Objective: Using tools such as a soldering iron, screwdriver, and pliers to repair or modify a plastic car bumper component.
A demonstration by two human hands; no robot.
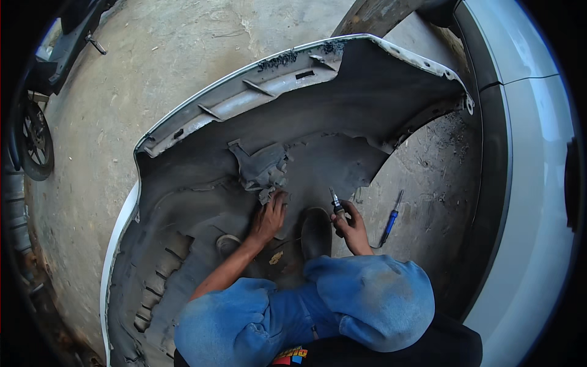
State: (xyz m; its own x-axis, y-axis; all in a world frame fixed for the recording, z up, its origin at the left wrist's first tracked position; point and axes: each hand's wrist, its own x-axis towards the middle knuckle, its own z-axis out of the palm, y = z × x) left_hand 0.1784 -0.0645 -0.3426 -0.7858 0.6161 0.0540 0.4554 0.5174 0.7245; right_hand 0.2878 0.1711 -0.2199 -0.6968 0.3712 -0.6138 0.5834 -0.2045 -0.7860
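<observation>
A large car bumper (214,131) lies with its dark inner side up around my feet. On that inner side rests a heap of torn grey plastic scraps (260,166). My left hand (268,220) is at the near end of this heap, fingers bent onto a small plastic scrap (266,194); the fingertips are partly hidden. My right hand (351,227) grips a slim tool (335,200) with a dark handle and a narrow metal tip pointing away from me. A blue-handled soldering iron (391,224) lies on the concrete to the right of that hand.
A white car body (538,134) with dark lower trim stands along the right. At the far left is a motorbike wheel (38,137). A wooden post (376,17) lies beyond the bumper. My shoes (316,235) are on the bumper's inner side, and dark debris dots the concrete floor (443,144).
</observation>
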